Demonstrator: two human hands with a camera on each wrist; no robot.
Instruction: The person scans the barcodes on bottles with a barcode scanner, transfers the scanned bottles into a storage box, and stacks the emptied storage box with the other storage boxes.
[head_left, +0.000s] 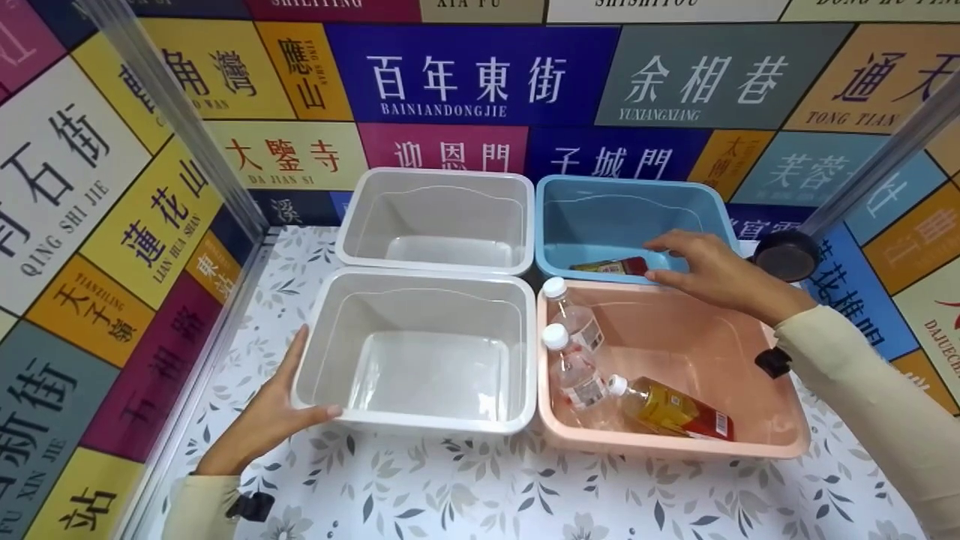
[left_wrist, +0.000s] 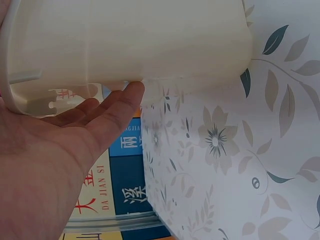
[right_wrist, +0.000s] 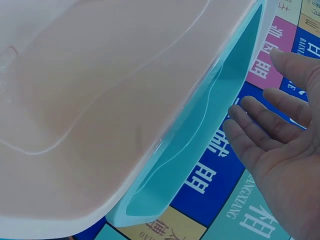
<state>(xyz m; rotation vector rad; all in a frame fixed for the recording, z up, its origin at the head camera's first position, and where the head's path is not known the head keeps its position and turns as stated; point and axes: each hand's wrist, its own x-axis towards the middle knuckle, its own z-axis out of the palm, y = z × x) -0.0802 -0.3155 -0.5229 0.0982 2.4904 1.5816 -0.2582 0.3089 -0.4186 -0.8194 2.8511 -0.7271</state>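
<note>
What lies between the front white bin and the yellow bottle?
The head view shows the left wall of the pink bin and the nearer clear bottle between the front white bin and the yellow bottle.

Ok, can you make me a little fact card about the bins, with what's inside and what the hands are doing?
Left hand: touching the front white bin
Right hand: held over the blue bin, holding nothing
Behind front white bin: back white bin
Behind pink bin: blue bin
In pink bin: two clear bottles, one yellow-and-red bottle
In blue bin: one red-and-yellow item, partly hidden
Bottle caps in pink bin: white
</note>
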